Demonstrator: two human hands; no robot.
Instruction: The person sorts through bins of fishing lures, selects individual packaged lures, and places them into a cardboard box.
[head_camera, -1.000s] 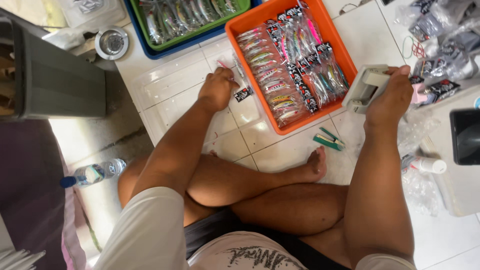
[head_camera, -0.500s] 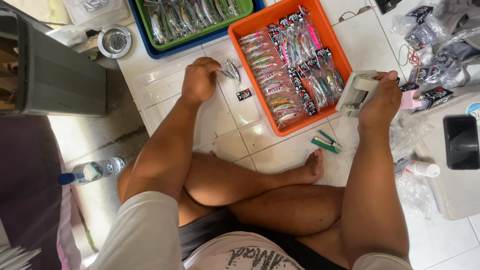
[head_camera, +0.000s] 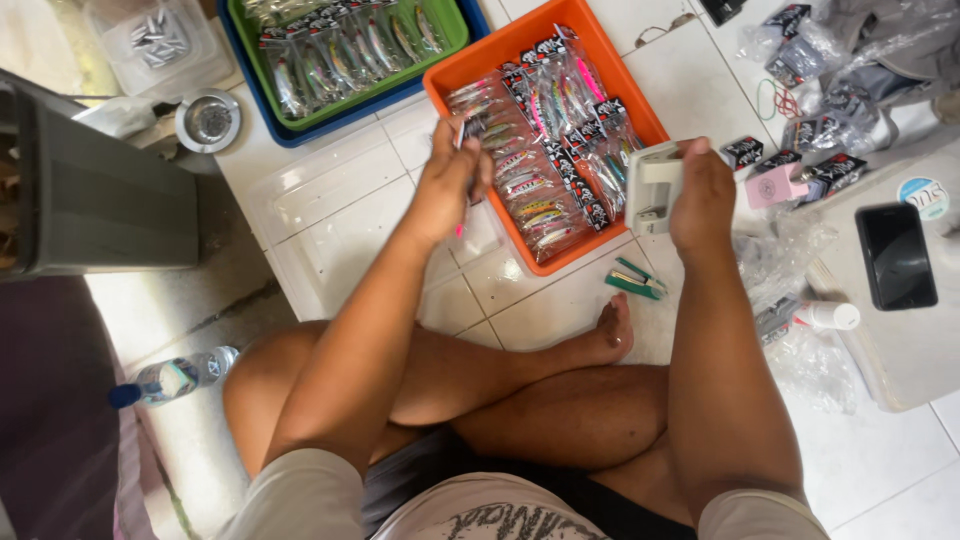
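Orange plastic marks the tray (head_camera: 632, 92) on the white tiled floor (head_camera: 340, 200), far of the person's crossed legs and packed with clear packets of fishing lures. The left hand (head_camera: 450, 185) is raised at the tray's left edge with its fingers closed on a small lure packet (head_camera: 463, 135); much of the packet is hidden by the hand, and a thin pink part shows below the palm. The right hand (head_camera: 703, 195) is at the tray's near right corner, its fingers clamped around a pale grey stapler (head_camera: 652, 187) held upright, just beside the tray's rim. On the floor near the right hand lie green staple boxes (head_camera: 635, 280), close to a bare foot (head_camera: 608, 335).

Farther left, a green tray (head_camera: 455, 20) of more packed lures sits inside a blue tray (head_camera: 300, 135). A round metal drain cover (head_camera: 208, 121) lies left of it, and a dark grey bin (head_camera: 100, 205) stands at the far left. A water bottle (head_camera: 170, 378) lies on the floor near the left knee. To the right, a black phone (head_camera: 896, 256) rests on a white lid (head_camera: 915, 350), with loose black header cards (head_camera: 815, 175) and clear bags (head_camera: 800, 240) spread around it.
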